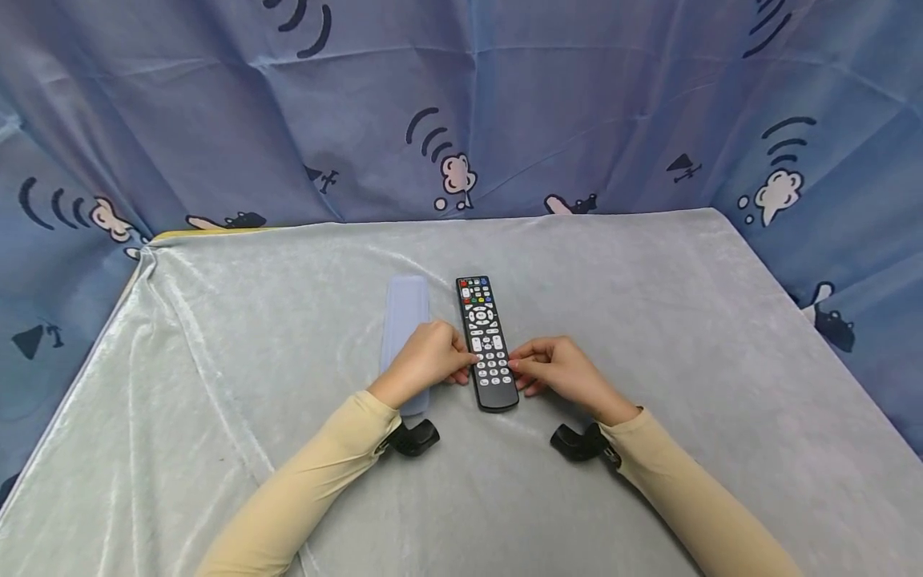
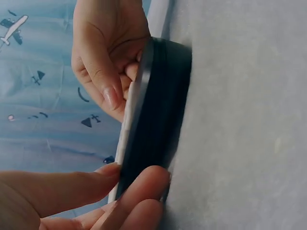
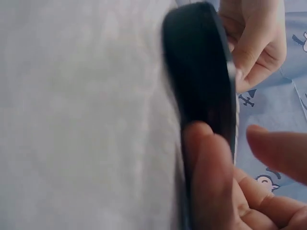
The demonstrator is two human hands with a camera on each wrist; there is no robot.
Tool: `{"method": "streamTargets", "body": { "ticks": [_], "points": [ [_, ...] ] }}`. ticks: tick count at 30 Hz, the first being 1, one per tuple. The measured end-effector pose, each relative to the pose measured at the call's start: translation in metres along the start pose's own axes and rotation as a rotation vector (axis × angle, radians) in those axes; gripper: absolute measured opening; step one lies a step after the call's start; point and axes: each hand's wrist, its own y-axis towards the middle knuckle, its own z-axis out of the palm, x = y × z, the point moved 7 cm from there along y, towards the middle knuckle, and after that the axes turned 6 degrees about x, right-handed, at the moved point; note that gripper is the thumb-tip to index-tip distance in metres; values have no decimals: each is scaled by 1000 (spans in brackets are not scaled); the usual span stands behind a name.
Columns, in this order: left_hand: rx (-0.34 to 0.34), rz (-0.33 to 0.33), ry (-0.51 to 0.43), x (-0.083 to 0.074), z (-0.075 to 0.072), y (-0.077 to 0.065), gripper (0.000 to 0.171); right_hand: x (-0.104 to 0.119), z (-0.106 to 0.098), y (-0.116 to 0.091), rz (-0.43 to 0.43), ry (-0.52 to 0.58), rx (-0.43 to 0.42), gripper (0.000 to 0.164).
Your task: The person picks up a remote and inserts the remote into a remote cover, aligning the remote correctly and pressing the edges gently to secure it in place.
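A black remote control (image 1: 487, 344) with white and coloured buttons lies face up on the cloth, its far end tipped slightly left. My left hand (image 1: 429, 353) grips its left side near the lower buttons. In the left wrist view that thumb (image 2: 98, 184) is at the button face, and the fingers (image 2: 151, 184) lie along the side. Opposite, at the right edge, is my right hand (image 1: 558, 367). Its fingertips (image 3: 204, 148) touch the remote's side, while its thumb (image 3: 276, 146) stands apart from the face.
A pale blue flat strip-like piece (image 1: 406, 316) lies left of the remote, partly covered by the left hand and wrist. Pale grey velvet cloth (image 1: 649, 296) covers the table. A blue patterned curtain (image 1: 577, 104) hangs behind. Black wrist mounts (image 1: 414, 438) stick out below both sleeves.
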Motion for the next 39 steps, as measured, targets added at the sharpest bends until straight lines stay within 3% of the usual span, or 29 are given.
{"method": "streamTargets", "body": {
  "ticks": [10,21,26,39],
  "points": [
    [-35,17,-94,0,4,3,17,-4,-1,0,-10,52,-20,27],
    [-73,82,-169,-3,3,2,9,0,-6,-2,-29,127,-53,26],
    [-73,100,-284,-2,3,3,10,3,-11,-3,-50,141,-105,27],
    [-72,79,-390,-2,5,3,12,6,-18,-5,-87,166,-128,27]
  ]
}}
